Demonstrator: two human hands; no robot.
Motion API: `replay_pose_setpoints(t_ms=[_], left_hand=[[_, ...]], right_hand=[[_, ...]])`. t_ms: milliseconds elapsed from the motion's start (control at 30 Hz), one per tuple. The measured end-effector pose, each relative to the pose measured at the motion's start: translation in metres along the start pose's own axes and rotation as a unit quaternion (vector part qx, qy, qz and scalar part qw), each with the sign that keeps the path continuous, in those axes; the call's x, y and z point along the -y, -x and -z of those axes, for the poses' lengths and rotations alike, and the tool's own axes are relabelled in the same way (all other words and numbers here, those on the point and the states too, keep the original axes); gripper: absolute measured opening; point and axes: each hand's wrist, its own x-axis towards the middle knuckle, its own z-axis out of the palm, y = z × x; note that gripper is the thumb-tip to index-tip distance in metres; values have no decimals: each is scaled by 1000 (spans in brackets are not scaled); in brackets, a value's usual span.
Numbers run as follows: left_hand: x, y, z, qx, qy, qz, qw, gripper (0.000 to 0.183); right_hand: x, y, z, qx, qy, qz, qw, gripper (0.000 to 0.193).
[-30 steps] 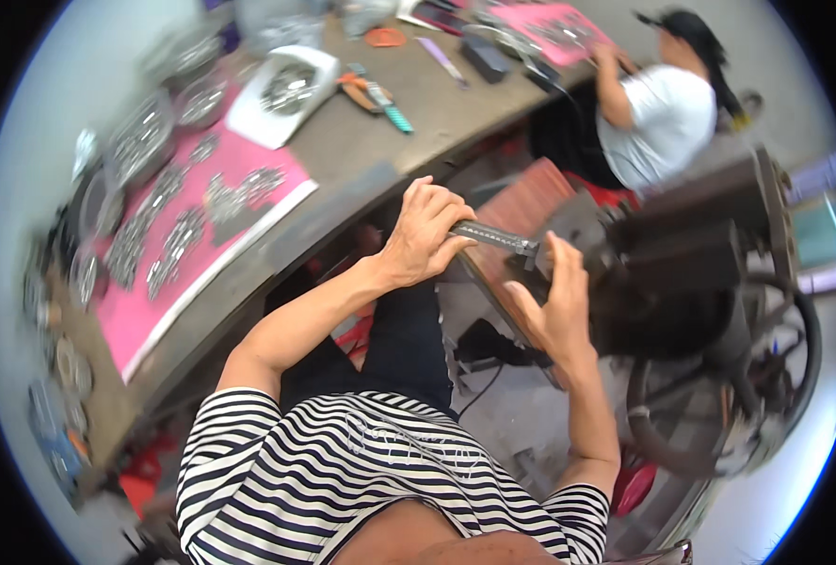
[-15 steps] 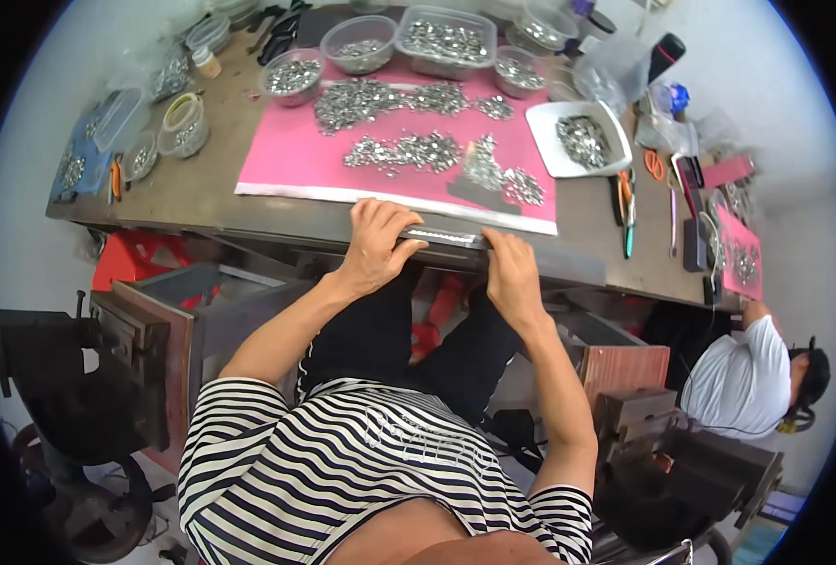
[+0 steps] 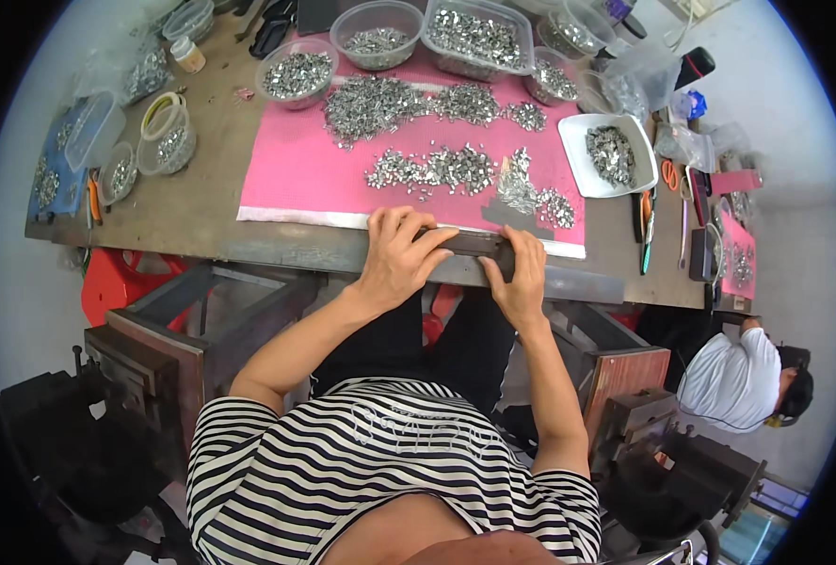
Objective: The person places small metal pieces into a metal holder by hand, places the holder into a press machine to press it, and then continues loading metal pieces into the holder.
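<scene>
My left hand (image 3: pixel 397 256) and my right hand (image 3: pixel 520 275) grip opposite ends of a narrow dark bar (image 3: pixel 473 243) at the table's near edge. My fingers lie over its ends and hide them. Just beyond it spreads a pink mat (image 3: pixel 291 179) with a white front border. On the mat lie a large heap of small silvery metal pieces (image 3: pixel 376 108), a looser nearer heap (image 3: pixel 456 169) and a small pile (image 3: pixel 556 209) by the right edge. A flat grey strip (image 3: pixel 507 217) rests near my right fingers.
Clear plastic tubs of metal pieces, one a rectangular tub (image 3: pixel 474 42), line the mat's far side. A white tray (image 3: pixel 639 174) stands right, near pliers (image 3: pixel 646 231) and orange-handled scissors (image 3: pixel 669 174). Bench vises (image 3: pixel 117 405) flank me. A co-worker in a white shirt (image 3: pixel 733 381) sits at right.
The bar has tilted: its bright row of silvery pieces showed before, and now a dark face shows. Both hands have shifted slightly and my left fingers reach farther over it. The view has moved a little.
</scene>
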Motion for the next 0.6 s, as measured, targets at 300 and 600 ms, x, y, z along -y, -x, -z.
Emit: replay_pose_setpoints(t_ms=[300,600], left_hand=[[2,26,11,-91,82,-52,991,35],[19,63,71,-96,502,443,737,31]], right_hand=[[-1,-2,-3,-25,12,31,999,56],[-2,2,-6,-48,40,53,997,48]])
